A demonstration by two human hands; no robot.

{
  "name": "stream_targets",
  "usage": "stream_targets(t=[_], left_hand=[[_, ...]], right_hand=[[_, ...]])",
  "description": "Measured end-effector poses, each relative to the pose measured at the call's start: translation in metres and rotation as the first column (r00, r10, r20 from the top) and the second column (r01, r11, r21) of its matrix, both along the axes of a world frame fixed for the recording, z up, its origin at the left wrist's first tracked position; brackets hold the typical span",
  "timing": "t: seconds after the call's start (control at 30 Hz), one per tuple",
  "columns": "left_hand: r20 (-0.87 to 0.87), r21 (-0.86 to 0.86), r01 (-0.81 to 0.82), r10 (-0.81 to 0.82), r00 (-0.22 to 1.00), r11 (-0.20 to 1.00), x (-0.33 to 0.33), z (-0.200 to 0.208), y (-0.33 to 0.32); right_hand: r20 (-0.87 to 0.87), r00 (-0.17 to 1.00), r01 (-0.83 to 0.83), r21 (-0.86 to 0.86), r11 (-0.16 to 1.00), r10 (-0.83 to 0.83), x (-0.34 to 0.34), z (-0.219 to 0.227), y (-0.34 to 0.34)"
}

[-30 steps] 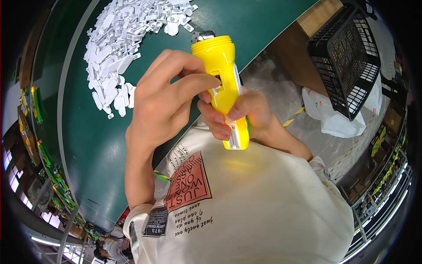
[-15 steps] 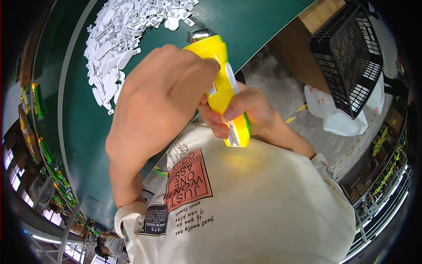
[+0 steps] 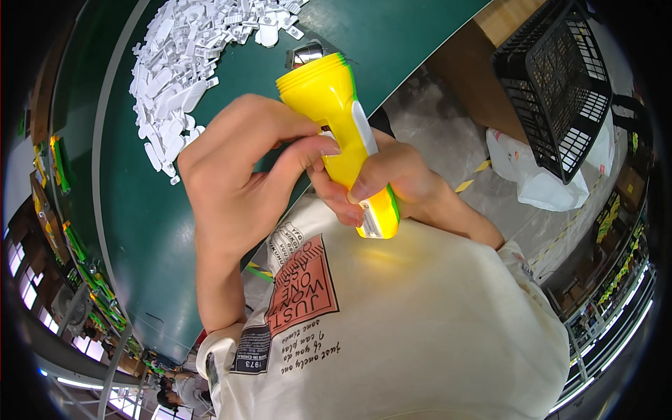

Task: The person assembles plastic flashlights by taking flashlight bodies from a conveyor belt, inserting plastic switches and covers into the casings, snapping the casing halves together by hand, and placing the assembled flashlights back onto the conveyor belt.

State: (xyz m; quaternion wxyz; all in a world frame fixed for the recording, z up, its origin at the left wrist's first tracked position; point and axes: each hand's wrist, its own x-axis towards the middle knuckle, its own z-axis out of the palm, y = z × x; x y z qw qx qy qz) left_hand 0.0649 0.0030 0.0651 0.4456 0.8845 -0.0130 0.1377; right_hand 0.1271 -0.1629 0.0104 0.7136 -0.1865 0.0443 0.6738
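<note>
A yellow flashlight body with a threaded wide end, a white side strip and green edging is tilted in front of my shirt. My right hand is closed around its narrow lower part, the thumb on the near face. My left hand pinches thumb and forefinger at a slot in the body's side. A small white piece shows between those fingertips at the slot, mostly hidden. Behind the threaded end, a shiny metallic cup-like part rests on the green table.
A large heap of small white plastic parts covers the table's far left. To the right are a black plastic crate, a brown carton and white plastic bags. Another person is at the lower left.
My left hand has shifted down and left off the upper body, opening the view of the threaded end and slot. My right hand keeps its hold, almost unmoved.
</note>
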Motion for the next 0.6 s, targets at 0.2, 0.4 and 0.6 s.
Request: stream_targets(t=[0.2, 0.4, 0.6], left_hand=[[-0.138, 0.162, -0.135, 0.158, 0.978, 0.978, -0.005, 0.010, -0.005], [-0.118, 0.224, -0.151, 0.180, 0.976, 0.963, -0.014, 0.005, -0.011], [-0.031, 0.217, -0.174, 0.185, 0.982, 0.960, -0.017, 0.004, -0.014]], right_hand=[[0.038, 0.998, -0.051, -0.035, 0.998, 0.052, 0.001, 0.004, 0.000], [0.085, 0.994, -0.050, -0.134, 0.990, 0.062, 0.000, 0.012, 0.003], [0.169, 0.975, -0.117, -0.168, 0.979, 0.145, 0.000, 0.015, 0.003]])
